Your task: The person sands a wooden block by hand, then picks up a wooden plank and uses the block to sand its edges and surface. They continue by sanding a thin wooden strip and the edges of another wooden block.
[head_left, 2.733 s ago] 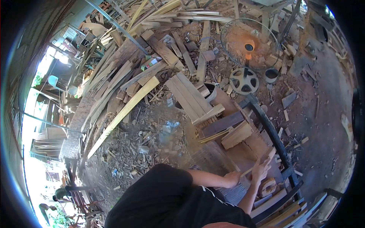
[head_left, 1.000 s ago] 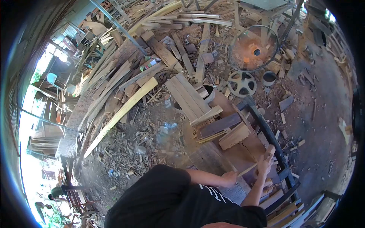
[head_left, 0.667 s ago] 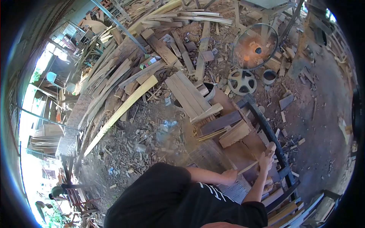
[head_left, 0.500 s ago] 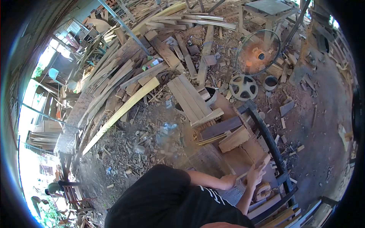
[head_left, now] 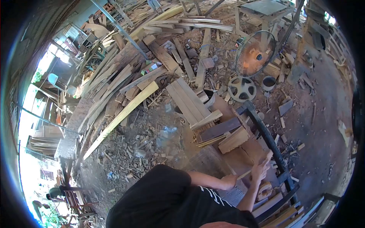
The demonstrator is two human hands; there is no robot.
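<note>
A slim, light-coloured piece of wood [head_left: 244, 175] runs between my two hands over the brown workbench. My left hand [head_left: 228, 182] is closed around its near end. Farther right, my right hand [head_left: 260, 171] grips it with curled fingers, and a pale end shows beyond the knuckles. Most of the piece is hidden by the fingers. Below my right wrist lies a wooden block with a rounded cut-out [head_left: 264, 191]. A rough-edged wooden block [head_left: 234, 140] and a dark board [head_left: 220, 128] rest on the bench ahead of my hands.
A black frame bar [head_left: 270, 142] edges the bench on the right. Beyond stand a round fan [head_left: 255, 53] and a spoked wheel-like base [head_left: 242, 89]. Planks [head_left: 188, 99] lie ahead, and a long pale board [head_left: 121, 119] lies left among scraps. People are at the far lower left.
My right hand has shifted slightly, with its wrist and grip turned a little. My left hand stays nearly in place. The view has tilted slightly, and a person's legs now show at the top.
</note>
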